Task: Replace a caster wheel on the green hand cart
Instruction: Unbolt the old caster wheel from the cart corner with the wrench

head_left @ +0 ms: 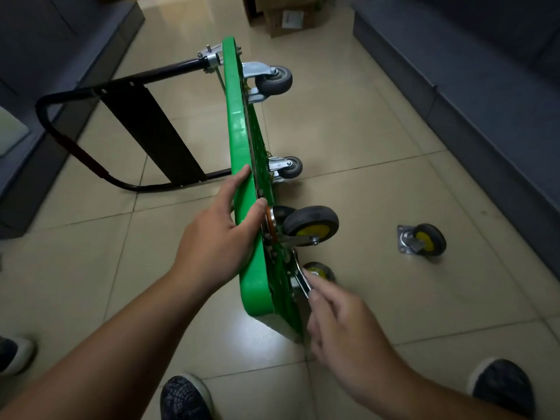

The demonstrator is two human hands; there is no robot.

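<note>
One green hand cart point(239, 140), tipped on edge: left hand point(218, 237) clasps its top rim; right hand point(342, 322) pinches a wrench point(303, 278) at its near underside. Loose yellow-hubbed caster wheel point(424, 242) lies right of the cart; box label point(292, 19) beyond it is unreadable.

Green hand cart point(239, 131) on its long edge, wheels sideways; loose yellow-hubbed caster point(422, 242) apart, right.

The tiled floor point(378, 131) bears the green cart point(239, 140) on edge and a loose caster point(424, 241) nearby.

Left hand point(218, 234), right hand point(342, 325), both curled.
</note>
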